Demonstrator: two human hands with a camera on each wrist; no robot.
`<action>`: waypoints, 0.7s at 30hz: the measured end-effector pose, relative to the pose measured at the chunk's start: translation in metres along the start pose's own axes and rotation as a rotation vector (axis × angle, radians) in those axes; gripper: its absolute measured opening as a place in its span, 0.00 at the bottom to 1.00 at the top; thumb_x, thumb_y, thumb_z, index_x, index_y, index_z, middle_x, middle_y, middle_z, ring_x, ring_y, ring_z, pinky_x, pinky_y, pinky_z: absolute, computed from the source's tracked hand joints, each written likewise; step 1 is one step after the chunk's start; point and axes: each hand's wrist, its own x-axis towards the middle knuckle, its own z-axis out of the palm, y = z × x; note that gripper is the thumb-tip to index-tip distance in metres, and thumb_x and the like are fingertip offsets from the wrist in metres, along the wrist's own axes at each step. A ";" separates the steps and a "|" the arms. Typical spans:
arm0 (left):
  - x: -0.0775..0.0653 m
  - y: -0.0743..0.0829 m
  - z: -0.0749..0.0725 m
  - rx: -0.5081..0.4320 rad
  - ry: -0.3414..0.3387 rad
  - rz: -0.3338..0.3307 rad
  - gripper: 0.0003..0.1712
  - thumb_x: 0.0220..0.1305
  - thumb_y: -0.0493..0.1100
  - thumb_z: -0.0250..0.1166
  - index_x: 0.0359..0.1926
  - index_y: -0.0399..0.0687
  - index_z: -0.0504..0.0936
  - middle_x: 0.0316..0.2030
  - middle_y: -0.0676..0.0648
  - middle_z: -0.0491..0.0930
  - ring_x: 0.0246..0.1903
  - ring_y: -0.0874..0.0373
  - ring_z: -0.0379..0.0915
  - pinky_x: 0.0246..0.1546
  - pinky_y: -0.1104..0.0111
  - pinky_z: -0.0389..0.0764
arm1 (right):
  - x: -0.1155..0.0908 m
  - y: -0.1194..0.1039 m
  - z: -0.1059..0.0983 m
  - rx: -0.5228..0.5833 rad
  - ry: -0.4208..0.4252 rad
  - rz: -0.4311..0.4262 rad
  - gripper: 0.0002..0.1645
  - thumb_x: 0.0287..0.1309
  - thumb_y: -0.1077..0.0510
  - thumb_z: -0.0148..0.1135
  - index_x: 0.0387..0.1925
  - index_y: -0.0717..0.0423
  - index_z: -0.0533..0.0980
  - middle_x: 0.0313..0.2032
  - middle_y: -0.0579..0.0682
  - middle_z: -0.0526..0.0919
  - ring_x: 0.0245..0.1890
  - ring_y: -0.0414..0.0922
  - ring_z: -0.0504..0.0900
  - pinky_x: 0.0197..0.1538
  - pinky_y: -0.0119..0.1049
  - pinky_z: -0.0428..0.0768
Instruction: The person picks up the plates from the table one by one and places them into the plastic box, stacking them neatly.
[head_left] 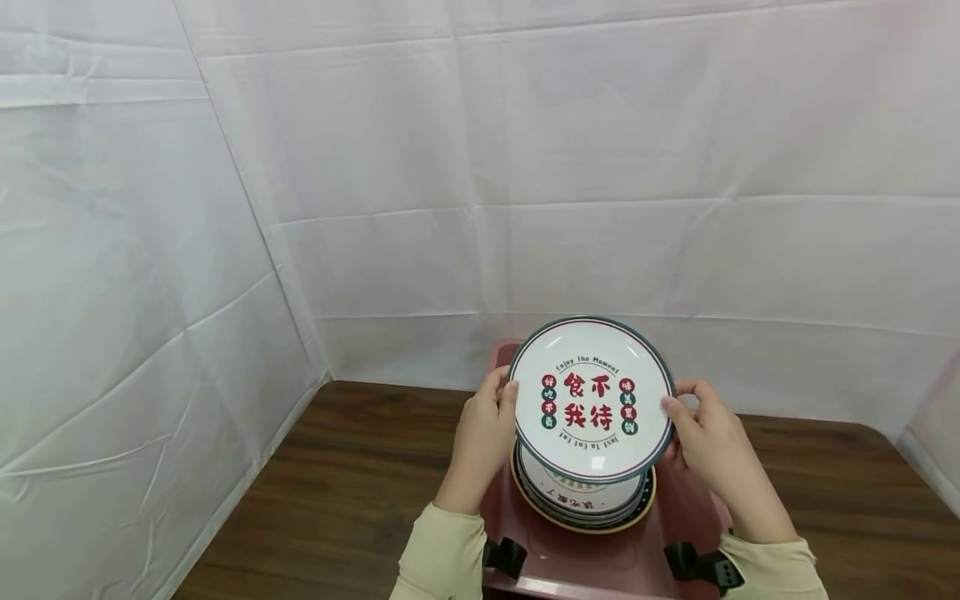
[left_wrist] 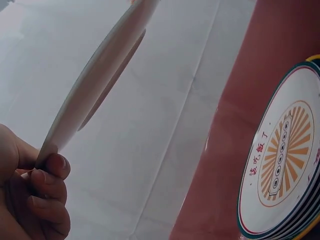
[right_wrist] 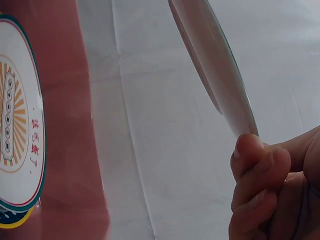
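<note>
A round white plate [head_left: 592,450] with a green rim and red lettering is held up between both hands, its printed face toward the head camera. My left hand [head_left: 482,433] pinches its left edge, thumb in front and fingers behind. At the opposite edge my right hand [head_left: 712,442] grips it the same way. Below, apart from it, sits a stack of plates [head_left: 585,498], partly hidden by the raised one. The left wrist view shows the top plate of the stack [left_wrist: 255,200], with an orange ray pattern. In both wrist views the raised plate [right_wrist: 220,65] appears nearly edge-on.
The stack stands in a pink tray [head_left: 570,571] on a dark wooden table [head_left: 337,492]. White cloth walls [head_left: 600,150] rise behind the table and on its left. A black wrist strap [head_left: 506,557] is on each forearm.
</note>
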 end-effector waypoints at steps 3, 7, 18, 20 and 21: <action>0.007 0.002 0.002 0.048 0.017 0.025 0.18 0.72 0.46 0.48 0.56 0.43 0.71 0.32 0.46 0.80 0.25 0.59 0.72 0.26 0.67 0.72 | 0.008 0.000 0.001 -0.046 0.004 0.015 0.27 0.71 0.48 0.38 0.59 0.65 0.57 0.16 0.51 0.74 0.15 0.46 0.73 0.22 0.38 0.72; 0.016 0.005 0.006 0.119 0.051 0.051 0.17 0.72 0.46 0.47 0.56 0.45 0.69 0.30 0.47 0.79 0.22 0.59 0.70 0.22 0.69 0.68 | 0.020 0.001 0.002 -0.096 0.018 0.035 0.29 0.71 0.45 0.35 0.60 0.65 0.55 0.19 0.51 0.74 0.18 0.46 0.74 0.23 0.38 0.71; 0.035 -0.014 0.031 0.167 0.129 0.020 0.15 0.71 0.48 0.48 0.54 0.47 0.68 0.27 0.46 0.77 0.19 0.58 0.69 0.17 0.68 0.66 | 0.042 0.014 0.015 -0.175 0.091 0.051 0.27 0.71 0.45 0.34 0.58 0.63 0.57 0.26 0.56 0.76 0.19 0.46 0.73 0.21 0.38 0.67; 0.036 -0.020 0.038 0.172 0.152 0.033 0.15 0.72 0.48 0.47 0.54 0.48 0.68 0.27 0.47 0.77 0.20 0.58 0.70 0.18 0.68 0.68 | 0.045 0.020 0.020 -0.195 0.117 0.055 0.27 0.71 0.46 0.34 0.58 0.64 0.58 0.29 0.59 0.76 0.22 0.48 0.75 0.23 0.40 0.68; 0.037 -0.023 0.041 0.178 0.162 0.040 0.15 0.72 0.49 0.46 0.53 0.49 0.68 0.27 0.47 0.77 0.20 0.58 0.71 0.18 0.67 0.68 | 0.046 0.022 0.023 -0.207 0.132 0.057 0.27 0.71 0.47 0.34 0.58 0.64 0.58 0.30 0.60 0.76 0.24 0.51 0.76 0.24 0.41 0.68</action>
